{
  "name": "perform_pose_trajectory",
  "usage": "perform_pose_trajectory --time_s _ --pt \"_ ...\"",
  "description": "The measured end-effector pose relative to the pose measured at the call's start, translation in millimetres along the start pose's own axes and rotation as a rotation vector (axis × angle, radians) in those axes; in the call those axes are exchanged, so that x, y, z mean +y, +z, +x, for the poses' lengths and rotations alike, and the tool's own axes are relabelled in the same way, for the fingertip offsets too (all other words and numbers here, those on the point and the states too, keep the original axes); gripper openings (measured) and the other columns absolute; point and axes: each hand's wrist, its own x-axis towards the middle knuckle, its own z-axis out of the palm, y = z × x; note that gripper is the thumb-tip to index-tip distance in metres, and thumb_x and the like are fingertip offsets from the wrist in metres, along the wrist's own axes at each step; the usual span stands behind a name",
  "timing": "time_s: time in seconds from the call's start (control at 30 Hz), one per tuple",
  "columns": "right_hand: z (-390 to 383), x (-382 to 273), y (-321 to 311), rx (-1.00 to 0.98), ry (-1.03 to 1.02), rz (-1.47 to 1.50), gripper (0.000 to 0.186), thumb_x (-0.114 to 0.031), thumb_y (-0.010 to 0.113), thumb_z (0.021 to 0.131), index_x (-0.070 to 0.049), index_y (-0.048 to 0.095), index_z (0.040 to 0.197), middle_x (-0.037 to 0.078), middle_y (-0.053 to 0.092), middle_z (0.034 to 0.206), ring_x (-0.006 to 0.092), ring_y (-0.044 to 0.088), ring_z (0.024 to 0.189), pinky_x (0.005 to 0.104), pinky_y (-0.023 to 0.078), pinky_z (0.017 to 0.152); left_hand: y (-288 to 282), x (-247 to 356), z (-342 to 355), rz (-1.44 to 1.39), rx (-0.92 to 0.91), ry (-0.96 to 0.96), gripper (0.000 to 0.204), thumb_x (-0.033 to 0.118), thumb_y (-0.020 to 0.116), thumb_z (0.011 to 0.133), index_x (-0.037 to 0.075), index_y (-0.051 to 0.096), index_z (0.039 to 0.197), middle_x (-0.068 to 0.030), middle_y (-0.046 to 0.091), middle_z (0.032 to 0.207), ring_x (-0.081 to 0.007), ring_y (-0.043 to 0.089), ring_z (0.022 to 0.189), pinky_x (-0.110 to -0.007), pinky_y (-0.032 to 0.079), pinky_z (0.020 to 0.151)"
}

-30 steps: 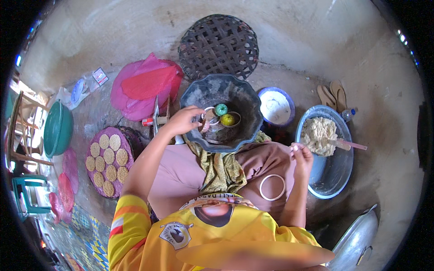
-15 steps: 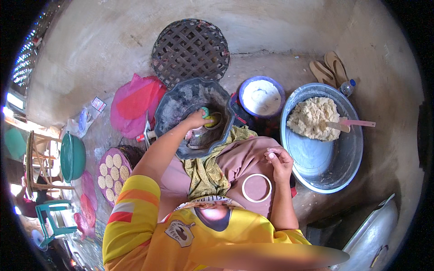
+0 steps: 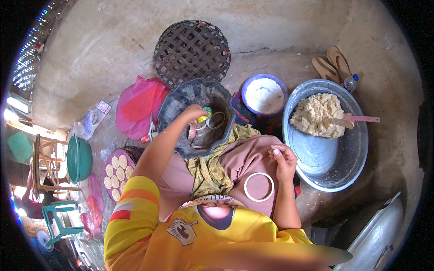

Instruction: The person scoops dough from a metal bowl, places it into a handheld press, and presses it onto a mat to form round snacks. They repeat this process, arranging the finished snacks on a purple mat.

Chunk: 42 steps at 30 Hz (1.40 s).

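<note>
Dark basin [image 3: 181,106] of ring moulds [image 3: 217,119]: left hand [image 3: 195,113] reaches in, grip unclear; right hand [image 3: 284,158] pinches shut beside white ring [image 3: 259,186].

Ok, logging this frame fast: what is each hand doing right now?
Left hand: closed on a small green and yellow thing over the dark basin.
Right hand: fingers curled above the lap; holding anything cannot be told.
</note>
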Motion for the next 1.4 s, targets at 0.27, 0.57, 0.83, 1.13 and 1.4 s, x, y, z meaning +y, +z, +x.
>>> perform_pose_trajectory --time_s 0.27,0.57,0.83,1.13,1.4 --pt "3.5 1.4 1.7 -0.010 0.016 0.044 0.012 -0.006 0.059 0.078 0.001 0.058 0.088 0.006 0.058 0.082 0.0104 0.054 0.069 0.0209 0.042 0.059 -51.2 -26.2 -41.7 0.113 -0.340 -0.088 0.034 0.038 0.057 0.070 0.006 0.059 0.082 -0.0067 0.057 0.067 -0.0156 0.056 0.054 -0.026 0.043 0.045" --pt "3.6 3.3 1.4 -0.005 0.029 0.019 0.013 -0.005 0.060 0.077 0.001 0.058 0.088 0.006 0.058 0.084 0.0105 0.054 0.070 0.0202 0.041 0.059 -12.8 11.0 -28.8 1.110 -0.261 -0.096 0.052 0.028 0.074 0.053 0.007 0.061 0.099 -0.0117 0.060 0.102 -0.0242 0.057 0.093 -0.035 0.047 0.075" --pt "4.5 4.2 0.2 -0.010 0.028 0.025 0.012 -0.006 0.060 0.077 0.000 0.059 0.087 0.006 0.058 0.084 0.0103 0.055 0.070 0.0189 0.041 0.056 -11.0 -9.3 -10.0 0.717 -0.182 0.139 0.078 0.026 0.078 0.049 0.006 0.047 0.117 -0.0141 0.055 0.110 -0.0283 0.053 0.100 -0.035 0.044 0.082" --pt "6.3 5.6 -0.7 -0.005 0.043 0.035 0.012 -0.008 0.061 0.077 0.000 0.059 0.086 0.005 0.057 0.084 0.0106 0.055 0.071 0.0204 0.042 0.058 -8.2 -15.6 -26.8 0.951 -0.231 0.100 0.084 0.027 0.080 0.047 0.007 0.044 0.120 -0.0157 0.052 0.113 -0.0293 0.050 0.104 -0.037 0.042 0.085" --pt "5.8 2.1 1.6 0.030 0.102 0.047 0.012 -0.008 0.060 0.078 0.000 0.059 0.086 0.004 0.058 0.082 0.0107 0.055 0.070 0.0209 0.042 0.059 -15.3 -23.5 -13.3 0.833 -0.071 0.160 0.053 0.022 0.068 0.064 0.011 0.052 0.113 -0.0166 0.057 0.101 -0.0310 0.052 0.100 -0.037 0.043 0.083"
